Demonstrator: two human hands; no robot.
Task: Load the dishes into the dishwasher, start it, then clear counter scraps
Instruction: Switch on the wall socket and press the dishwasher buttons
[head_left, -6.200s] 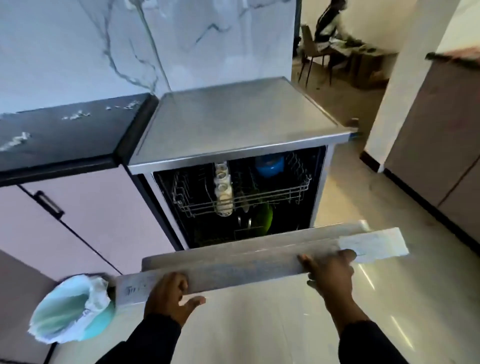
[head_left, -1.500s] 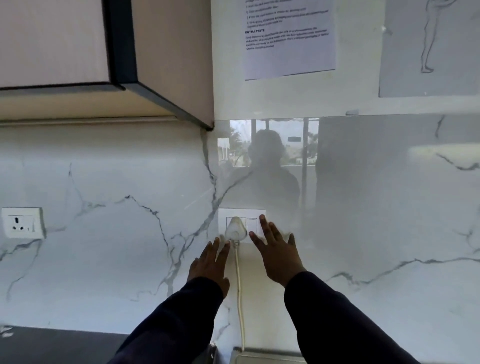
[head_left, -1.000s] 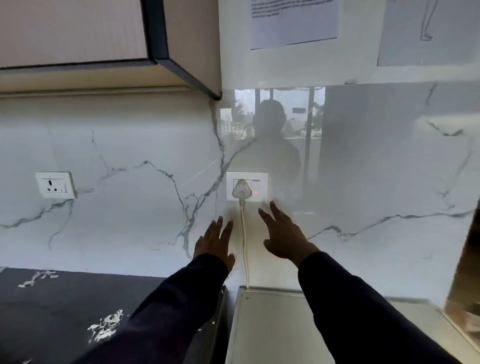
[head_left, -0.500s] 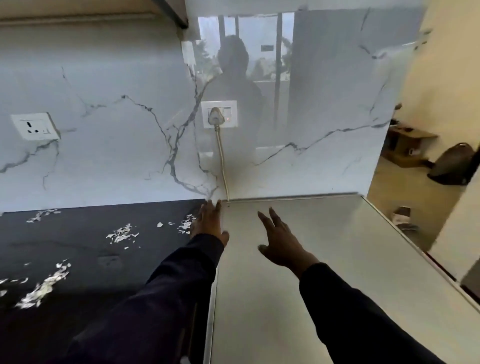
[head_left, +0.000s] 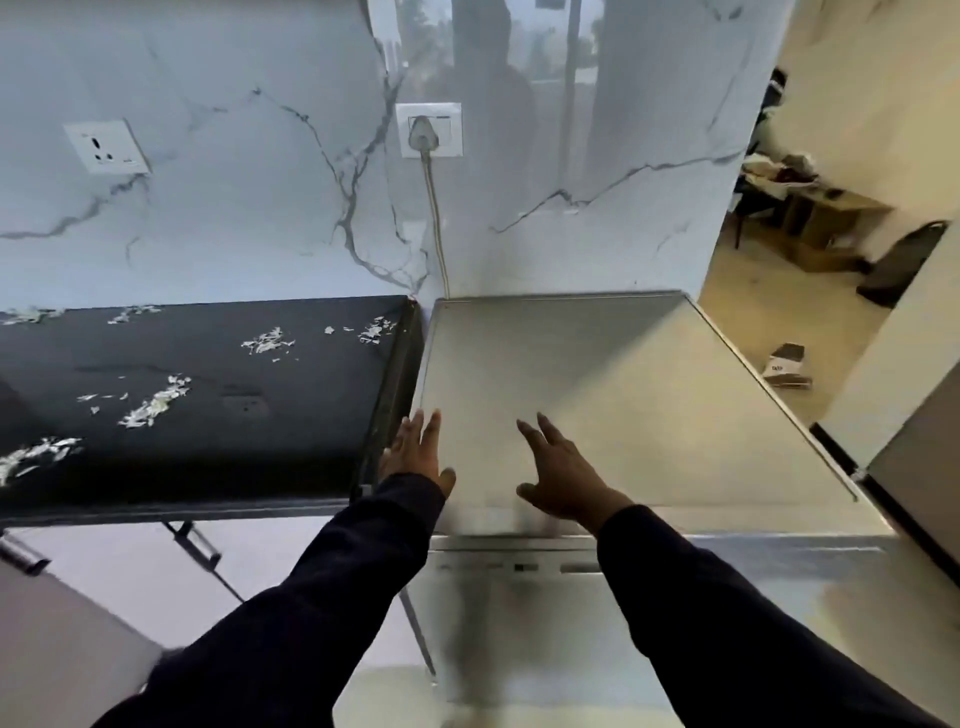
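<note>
- The dishwasher (head_left: 597, 395) stands at the right of the black counter (head_left: 197, 415), just beside it, and its door is closed; the flat grey top fills the middle of the view.
- The left hand (head_left: 415, 457) is over the near left corner of the dishwasher top, at the edge next to the counter. It is flat, with the fingers straight and only a little apart, and it holds nothing. I cannot tell if the palm touches the surface.
- The right hand (head_left: 561, 478) is over the near part of the same top, a little to the right of the left hand. Its fingers are spread and point to the far left, the thumb is out to the side, and it is empty. Contact with the top is also not clear.
- Both arms wear dark sleeves (head_left: 337, 597).
- White scraps (head_left: 156, 402) lie in several small heaps on the black counter, from the far edge to the near left.
- On the marble wall (head_left: 234, 208) a white plug (head_left: 422, 132) sits in a socket (head_left: 430, 130) above the far left corner of the dishwasher, and its cable (head_left: 437, 223) goes down behind the machine.
- A second socket (head_left: 106, 145), further left, has no plug.
</note>
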